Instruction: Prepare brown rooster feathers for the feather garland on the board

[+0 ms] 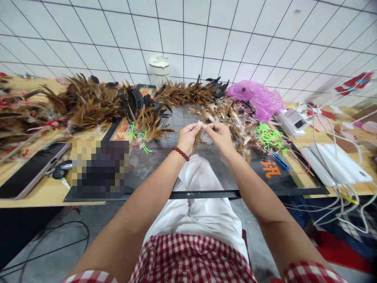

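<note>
My left hand (187,137) and my right hand (218,135) meet over the glass panel, their fingertips pinched together at the quill ends of brown feathers (199,140). The feathers hang down beside the left fingers. Just right of my right hand lies a loose heap of brown and white feathers (234,118). Left of my hands rests a bunch of black and brown feathers (149,120) with bright green ties (138,135). More green ties (269,135) are piled at the right of the panel.
Long brown feather bundles (188,93) line the back. A purple plastic bag (256,98), a white lidded cup (159,67), blue-handled snips (279,161) and white power banks (338,165) with cables stand about. At left are a phone (33,171) and keys (60,172).
</note>
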